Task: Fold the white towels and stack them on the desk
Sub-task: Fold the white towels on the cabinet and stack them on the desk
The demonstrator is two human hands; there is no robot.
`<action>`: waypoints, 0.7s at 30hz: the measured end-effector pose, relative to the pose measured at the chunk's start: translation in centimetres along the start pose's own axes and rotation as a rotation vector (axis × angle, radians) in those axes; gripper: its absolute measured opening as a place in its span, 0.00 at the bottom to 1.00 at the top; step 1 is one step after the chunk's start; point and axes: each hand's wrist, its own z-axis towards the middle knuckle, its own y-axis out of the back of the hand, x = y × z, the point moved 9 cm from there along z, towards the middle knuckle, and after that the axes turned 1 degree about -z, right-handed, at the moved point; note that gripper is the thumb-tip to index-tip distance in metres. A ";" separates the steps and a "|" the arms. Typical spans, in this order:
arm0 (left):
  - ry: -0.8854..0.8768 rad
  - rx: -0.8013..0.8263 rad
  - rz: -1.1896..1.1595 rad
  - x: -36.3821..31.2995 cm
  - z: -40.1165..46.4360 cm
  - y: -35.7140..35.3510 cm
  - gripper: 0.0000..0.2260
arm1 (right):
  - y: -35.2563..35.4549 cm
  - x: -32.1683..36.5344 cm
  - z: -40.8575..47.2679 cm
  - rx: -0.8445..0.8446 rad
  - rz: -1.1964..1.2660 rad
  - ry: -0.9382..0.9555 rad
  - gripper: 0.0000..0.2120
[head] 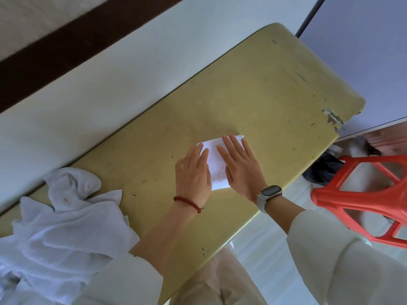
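2 hands [193, 170] [240, 166] flat on 1 folded towel [214, 166].

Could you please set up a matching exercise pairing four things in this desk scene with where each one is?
Things:
1. folded towel
2. pile of unfolded towels
3. red bead bracelet
4. red plastic stool

Places:
A. on the floor beside the desk
B. under both flat hands
C. on the left wrist
D. heaped at the desk's left end

Pairs: 1-B, 2-D, 3-C, 4-A
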 end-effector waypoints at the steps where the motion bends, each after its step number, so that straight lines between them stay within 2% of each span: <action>1: -0.035 0.046 0.036 -0.3 0.3 -0.8 0.19 | -0.4 -0.5 0.0 0.027 -0.033 -0.042 0.21; 4: -0.077 0.211 0.151 -0.2 0.6 -3.3 0.23 | -2.0 -2.0 -0.2 0.146 -0.100 -0.152 0.23; 7: -0.067 0.302 0.203 0.9 0.5 -4.9 0.26 | -3.5 -2.9 -0.7 0.226 -0.119 -0.164 0.24; 13: -0.075 0.278 0.225 1.5 0.1 -5.1 0.28 | -4.1 -3.2 -0.8 0.238 -0.084 -0.149 0.25; 16: -0.069 0.278 0.217 1.5 0.1 -5.2 0.27 | -2.5 -3.4 -0.7 0.127 0.046 -0.134 0.23; 19: -0.069 0.278 0.217 1.5 0.0 -5.3 0.28 | 0.3 -5.3 -1.6 -0.086 0.272 -0.393 0.19; 21: -0.073 0.270 0.220 1.4 0.1 -5.3 0.28 | 0.6 -6.7 -2.4 -0.073 0.315 -0.638 0.14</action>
